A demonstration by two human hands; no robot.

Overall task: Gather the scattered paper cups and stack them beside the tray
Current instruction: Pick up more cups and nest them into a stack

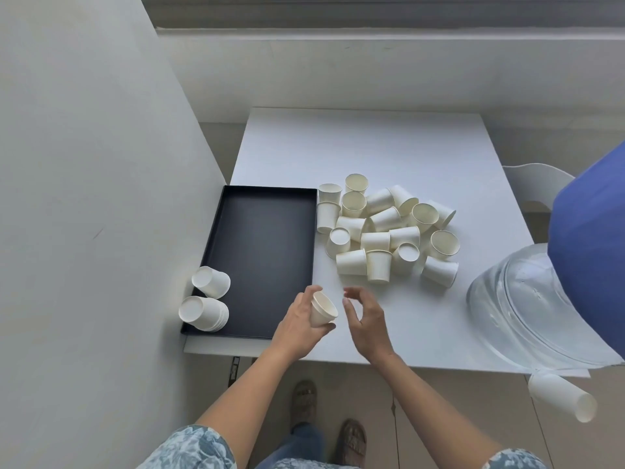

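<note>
Several white paper cups (385, 228) lie in a loose pile on the white table, right of the black tray (263, 252). My left hand (297, 323) grips one white paper cup (323, 309) above the table's front edge, just right of the tray's near corner. My right hand (365, 319) hovers beside it with loosely curled fingers and holds nothing. At the tray's left edge lie a short stack of nested cups (204, 313) and a single cup (211, 281), both on their sides.
A grey wall (84, 198) runs close along the tray's left. A large clear water bottle (527, 306) with a blue top (595, 245) lies at the right. A stack of cups (561, 396) sticks out past the table's front right edge. A white chair (537, 184) stands behind.
</note>
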